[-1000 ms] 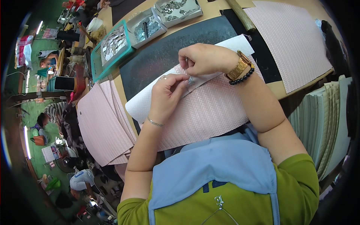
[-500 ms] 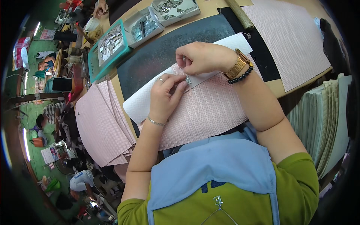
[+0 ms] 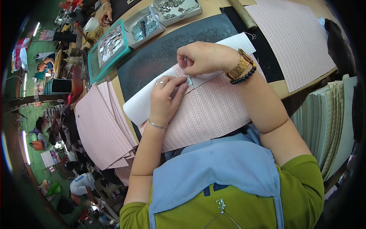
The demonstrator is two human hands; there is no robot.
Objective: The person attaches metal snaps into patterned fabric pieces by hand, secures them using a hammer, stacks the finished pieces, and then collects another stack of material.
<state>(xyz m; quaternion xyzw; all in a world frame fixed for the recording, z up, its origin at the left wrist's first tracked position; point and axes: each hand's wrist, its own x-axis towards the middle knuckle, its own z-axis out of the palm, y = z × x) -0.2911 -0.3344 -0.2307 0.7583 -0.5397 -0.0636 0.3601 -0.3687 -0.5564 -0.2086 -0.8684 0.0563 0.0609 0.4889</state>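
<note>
A pink herringbone-textured sheet [image 3: 209, 114], its white backing folded up along the upper edge [image 3: 139, 107], lies over a dark mat [image 3: 164, 49]. My left hand [image 3: 166, 97] rests on the fold, fingers curled and pressed beside a small pale silvery piece [image 3: 188, 81]; exactly what they grip is unclear. Just above it, my right hand [image 3: 202, 59] is closed in a pinch at the fold, and whatever its fingertips hold is hidden.
Behind are a teal basket [image 3: 92, 65] of pale pieces, two white boxes [image 3: 160, 28] [image 3: 194, 9] of metal parts, and a wooden bar [image 3: 244, 15]. Pink sheets lie left [image 3: 99, 126] and right [image 3: 289, 49]; a panel stack [image 3: 320, 118] stands lower right. A co-worker's hand [image 3: 106, 16] shows at top left.
Both my hands and the folded sheet have shifted slightly leftward, fingers still closed at the fold. The co-worker's hand has come into view at the top left and moved downward.
</note>
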